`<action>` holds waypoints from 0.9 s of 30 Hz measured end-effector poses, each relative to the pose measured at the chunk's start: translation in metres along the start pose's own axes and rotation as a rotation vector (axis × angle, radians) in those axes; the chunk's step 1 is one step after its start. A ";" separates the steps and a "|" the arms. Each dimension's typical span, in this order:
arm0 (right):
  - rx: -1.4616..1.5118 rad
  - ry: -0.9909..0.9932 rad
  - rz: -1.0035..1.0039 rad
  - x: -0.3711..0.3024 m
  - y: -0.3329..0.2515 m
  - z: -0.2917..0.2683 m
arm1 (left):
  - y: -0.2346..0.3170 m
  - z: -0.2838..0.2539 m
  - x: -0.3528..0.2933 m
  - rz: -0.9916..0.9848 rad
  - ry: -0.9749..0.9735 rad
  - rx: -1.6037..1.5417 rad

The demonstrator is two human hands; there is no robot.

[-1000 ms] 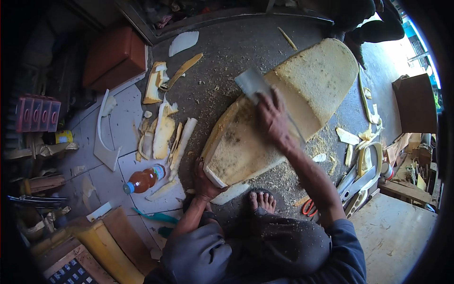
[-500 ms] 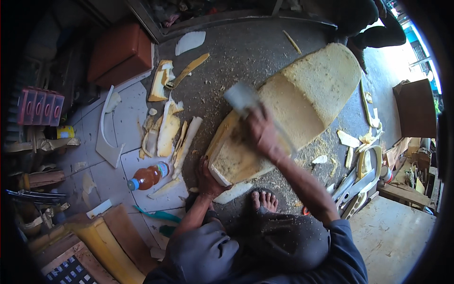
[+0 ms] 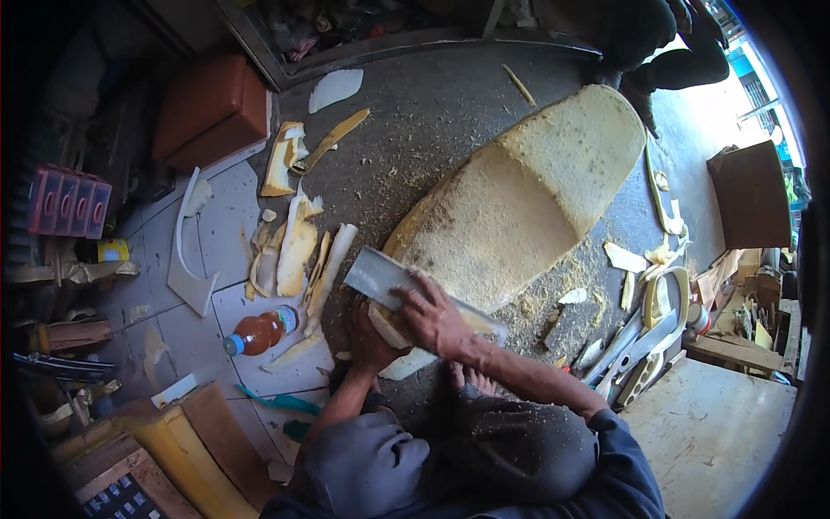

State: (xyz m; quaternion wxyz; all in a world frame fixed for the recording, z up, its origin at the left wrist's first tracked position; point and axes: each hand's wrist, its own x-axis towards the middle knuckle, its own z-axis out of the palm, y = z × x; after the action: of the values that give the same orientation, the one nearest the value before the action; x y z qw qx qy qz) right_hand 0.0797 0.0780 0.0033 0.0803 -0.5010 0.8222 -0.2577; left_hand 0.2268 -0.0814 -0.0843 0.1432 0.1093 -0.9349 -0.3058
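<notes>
A long yellowish foam seat (image 3: 501, 212), shaped like a motorcycle seat, lies slantwise on the floor, with a dip across its middle and crumbs over its surface. My right hand (image 3: 435, 320) presses down on a flat grey sanding board (image 3: 373, 275) laid across the near end of the seat. Its fingers are bent over the board; the board's underside is hidden. My left hand (image 3: 373, 339) grips the seat's near left corner, its fingers partly hidden beneath the board and the foam.
Foam offcuts (image 3: 296, 251) and a bottle of brown liquid (image 3: 262, 330) lie at left. Foam crumbs (image 3: 540, 303) cover the floor around the seat. Cutting tools (image 3: 640, 346) and a pale board (image 3: 705, 428) are at right. Another person (image 3: 644, 52) is at the far right.
My right hand has drawn the sanding board toward me, from the seat's middle left to its near end. My left hand still grips the near corner.
</notes>
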 end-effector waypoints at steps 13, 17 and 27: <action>-0.747 -0.146 0.056 -0.025 0.067 -0.073 | 0.004 -0.020 -0.001 -0.060 -0.113 -0.072; -0.813 -0.124 0.371 -0.018 0.084 -0.100 | 0.006 -0.010 -0.002 -0.001 0.031 -0.004; -0.867 -0.164 0.224 -0.038 0.061 -0.116 | 0.012 -0.004 0.007 -0.006 0.019 -0.048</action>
State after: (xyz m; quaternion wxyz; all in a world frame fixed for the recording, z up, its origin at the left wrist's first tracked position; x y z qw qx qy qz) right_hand 0.0053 0.1733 0.0663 -0.0445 -0.4153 0.8942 0.1611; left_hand 0.2199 -0.0765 -0.0723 0.1538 0.1114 -0.9255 -0.3277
